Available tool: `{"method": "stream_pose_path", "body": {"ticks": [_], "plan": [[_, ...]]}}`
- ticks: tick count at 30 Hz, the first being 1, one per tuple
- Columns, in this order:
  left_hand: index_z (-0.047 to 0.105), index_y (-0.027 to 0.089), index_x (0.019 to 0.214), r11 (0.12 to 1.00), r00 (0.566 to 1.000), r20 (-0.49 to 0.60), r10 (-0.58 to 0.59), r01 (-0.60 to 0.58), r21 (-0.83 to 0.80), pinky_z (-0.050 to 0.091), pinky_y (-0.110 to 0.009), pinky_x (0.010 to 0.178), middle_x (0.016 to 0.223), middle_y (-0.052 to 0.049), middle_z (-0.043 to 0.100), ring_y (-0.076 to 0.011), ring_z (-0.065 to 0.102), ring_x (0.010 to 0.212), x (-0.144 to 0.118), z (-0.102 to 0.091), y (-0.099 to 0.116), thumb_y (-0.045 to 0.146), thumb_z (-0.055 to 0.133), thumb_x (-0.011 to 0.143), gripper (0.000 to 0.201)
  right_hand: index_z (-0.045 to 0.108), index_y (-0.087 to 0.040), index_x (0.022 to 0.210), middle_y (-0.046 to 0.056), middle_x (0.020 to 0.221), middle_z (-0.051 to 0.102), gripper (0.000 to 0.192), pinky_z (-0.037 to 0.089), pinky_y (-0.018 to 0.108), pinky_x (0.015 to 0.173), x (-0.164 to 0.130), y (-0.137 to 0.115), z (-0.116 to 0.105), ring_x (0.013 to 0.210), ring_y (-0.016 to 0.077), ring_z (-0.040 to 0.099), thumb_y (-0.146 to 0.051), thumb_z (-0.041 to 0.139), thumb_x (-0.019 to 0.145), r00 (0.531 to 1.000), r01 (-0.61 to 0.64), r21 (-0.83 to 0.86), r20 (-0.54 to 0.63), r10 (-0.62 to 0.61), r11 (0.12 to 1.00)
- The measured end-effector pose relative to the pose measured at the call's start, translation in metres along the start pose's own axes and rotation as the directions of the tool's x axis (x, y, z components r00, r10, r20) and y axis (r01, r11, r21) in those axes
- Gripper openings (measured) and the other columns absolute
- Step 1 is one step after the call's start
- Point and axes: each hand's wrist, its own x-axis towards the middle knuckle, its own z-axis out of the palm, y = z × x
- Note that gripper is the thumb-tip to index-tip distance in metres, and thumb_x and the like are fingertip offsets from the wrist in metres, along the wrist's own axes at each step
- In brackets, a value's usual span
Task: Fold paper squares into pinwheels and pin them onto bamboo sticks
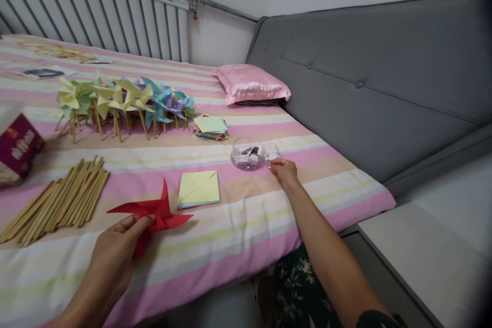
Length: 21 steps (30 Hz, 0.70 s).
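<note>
1. Pinching the red pinwheel, left hand is closed on its lower-left blades, thumb on top. Pinwheel lies flat on the bed, near edge, up and right of the palm.
2. Pinwheel orientation: no single clear long axis. One blade tip points away toward the far side, one right, one left; the lower one is tucked under the fingers.
3. Right hand is stretched out farther, fingertips at the near-right rim of the clear bowl. Cannot tell if it grips anything; fingers look loosely curled.
4. Bowl sits just left of and beyond the right hand, well apart from the pinwheel. Right hand is clearly nearer the bowl; left is nearer the pinwheel. Small pale bits inside, too small to identify.
5. Sticks left of the pinwheel, long axis running near-left to far-right.
6. Yellow paper stack just beyond the pinwheel, right of the sticks.
7. Farther: row of finished pinwheels, mixed paper pile, pink pillow at the headboard.
</note>
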Motion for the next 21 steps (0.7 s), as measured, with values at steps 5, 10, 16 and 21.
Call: {"method": "stream_pose_path", "body": {"ticks": [5,10,16,21], "plan": [[0.060,0.016,0.058,1.000,1.000,0.024,0.020,-0.020,-0.006,0.034,-0.016,0.042,0.052,0.003,0.059,-0.0098,0.049,0.050,0.000,-0.001,-0.001,0.021,0.075,0.038,0.025,0.066,-0.012,0.068,0.000,0.051,0.062,0.015,0.049,0.024,0.054,-0.032,-0.020,0.005,0.049,0.0121,0.058,-0.014,0.065,0.053,0.972,-0.091,0.132,0.227,0.060,0.987],[0.059,0.016,0.057,0.999,0.999,0.028,0.028,-0.028,0.014,0.033,-0.018,0.042,0.049,0.004,0.057,-0.0098,0.048,0.048,0.001,-0.003,-0.004,0.026,0.076,0.041,0.025,0.067,-0.013,0.071,0.001,0.058,0.064,0.018,0.046,0.022,0.051,-0.073,-0.043,0.029,0.052,0.0112,0.057,-0.020,0.066,0.054,0.918,-0.078,0.173,0.397,0.003,0.982],[0.063,0.015,0.061,0.999,0.999,0.030,0.034,-0.034,-0.001,0.035,-0.018,0.045,0.056,0.002,0.063,-0.0104,0.051,0.052,-0.003,-0.002,-0.002,0.026,0.075,0.044,0.024,0.067,-0.013,0.074,0.005,0.069,0.069,0.016,0.047,0.022,0.054,-0.091,-0.048,0.037,0.060,0.0135,0.062,-0.021,0.063,0.061,0.870,0.002,0.131,0.488,-0.066,0.991],[0.062,0.015,0.059,0.999,0.999,0.031,0.031,-0.032,0.023,0.032,-0.018,0.043,0.052,0.002,0.061,-0.0098,0.049,0.048,-0.004,-0.001,-0.002,0.026,0.075,0.044,0.024,0.067,-0.014,0.076,0.005,0.074,0.070,0.015,0.050,0.025,0.065,-0.086,-0.048,0.029,0.070,0.0153,0.065,-0.014,0.059,0.064,0.839,0.165,0.074,0.513,-0.179,0.984]]}}
